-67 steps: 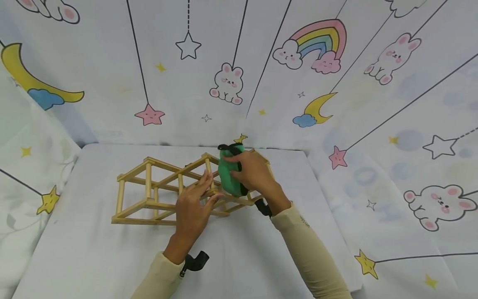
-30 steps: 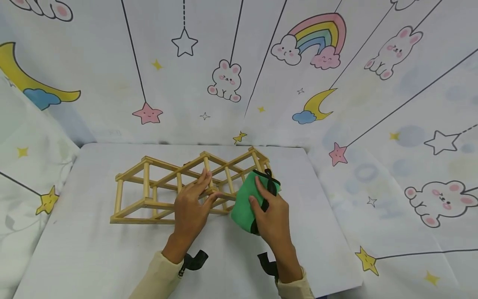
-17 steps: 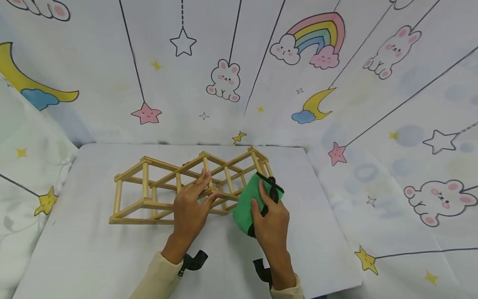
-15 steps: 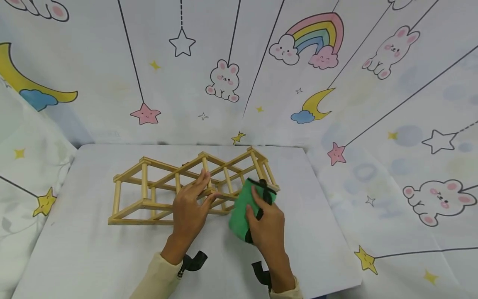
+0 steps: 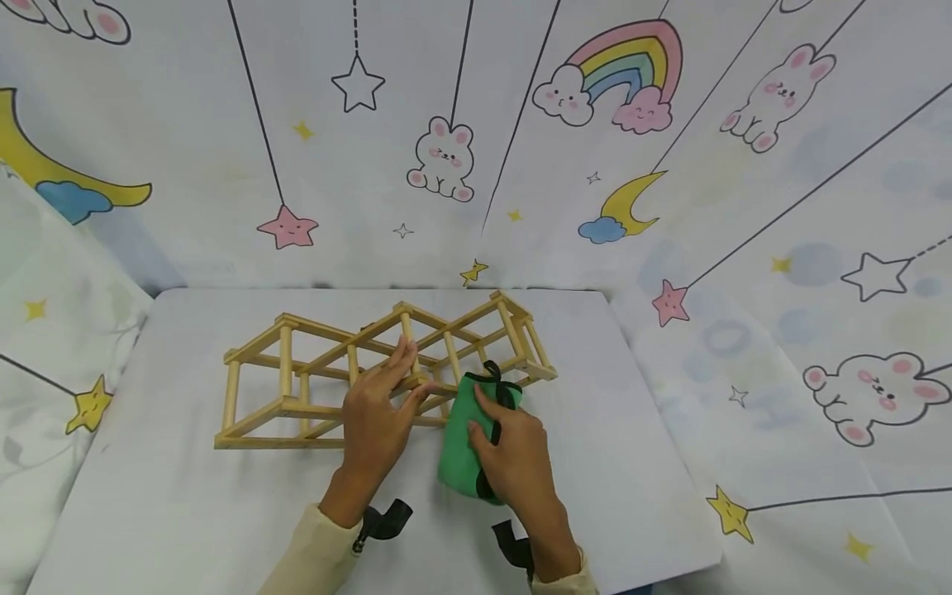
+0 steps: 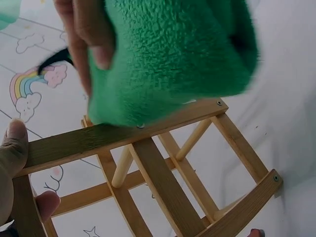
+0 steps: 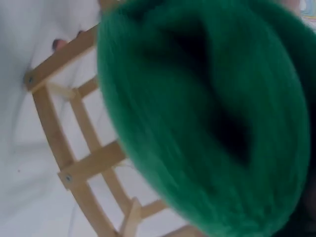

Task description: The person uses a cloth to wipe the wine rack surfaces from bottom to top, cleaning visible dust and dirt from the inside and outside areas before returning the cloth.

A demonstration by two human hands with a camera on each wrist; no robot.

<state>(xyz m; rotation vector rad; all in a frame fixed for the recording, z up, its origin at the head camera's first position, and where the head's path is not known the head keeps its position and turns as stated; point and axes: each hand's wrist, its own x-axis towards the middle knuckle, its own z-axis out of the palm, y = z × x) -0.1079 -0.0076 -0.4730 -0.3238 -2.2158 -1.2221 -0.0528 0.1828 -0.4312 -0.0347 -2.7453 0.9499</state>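
Gripping green cloth (image 5: 457, 463), right fingers (image 5: 487, 405) near wooden rack (image 5: 353, 364).

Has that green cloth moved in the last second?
Yes: in the head view, the cloth has shifted left and lower, judged against the rack.

the plush bundle (image 5: 457, 454) was green with black trim (image 5: 506, 397), its blurred folds (image 7: 197, 64) perhaps darker. from it, at ten o'clock, the rack (image 5: 353, 364) was tan; at eight, a sleeve (image 5: 320, 549) beige; at one, a multicoloured rainbow (image 5: 640, 49) patterned the white backdrop (image 5: 357, 165).
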